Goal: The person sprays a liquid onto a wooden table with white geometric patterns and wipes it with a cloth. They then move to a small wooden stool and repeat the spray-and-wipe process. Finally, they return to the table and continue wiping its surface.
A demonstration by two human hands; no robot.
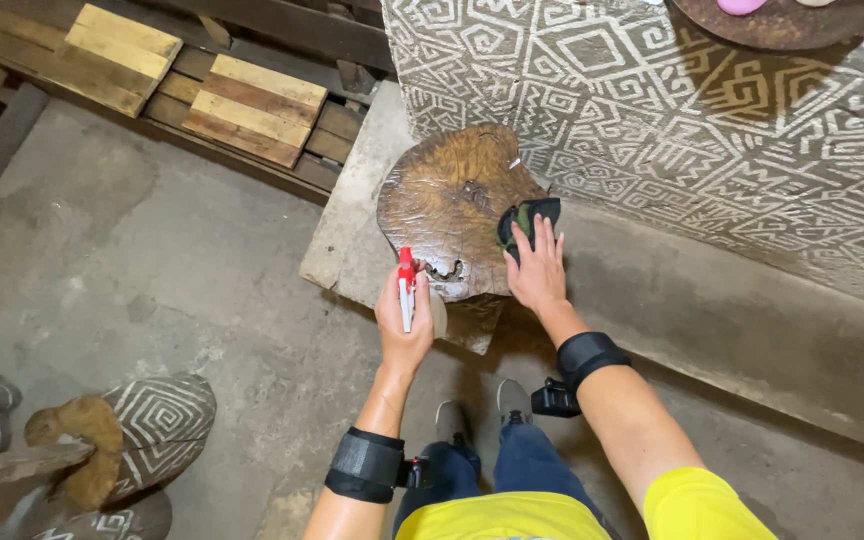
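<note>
Looking down from my head camera, I hold a spray bottle [410, 290] in my left hand [402, 325], fingers wrapped tight around its neck, the red-and-white trigger head pointing up toward a wood slab [442, 200]. My right hand [537, 270] lies flat with fingers spread on a dark cloth [524, 222] with a green patch, pressing it against the right edge of the slab; the hand is open on the cloth, not clenched. The slab is a rounded, glossy brown piece with an irregular outline and a small hole near its lower edge, and it rests on a pale stone ledge [347, 240] at the foot of a wall [652, 110] painted with white geometric patterns on grey. The bottle hangs just beside the slab's lower left edge, the two hands near each other but apart. Both my wrists carry black straps [364, 465], the right one with a small black device [556, 398] fixed to it. Below, my grey shoes [512, 400] and blue jeans [527, 465] stand on a concrete floor [152, 260], with yellow sleeves at the bottom edge. At upper left, wooden pallets [252, 110] lie along the floor's edge. At lower left sit carved pieces [157, 420] bearing the same white pattern. At the top right, a round brown tray [782, 25] rests on the patterned surface.
</note>
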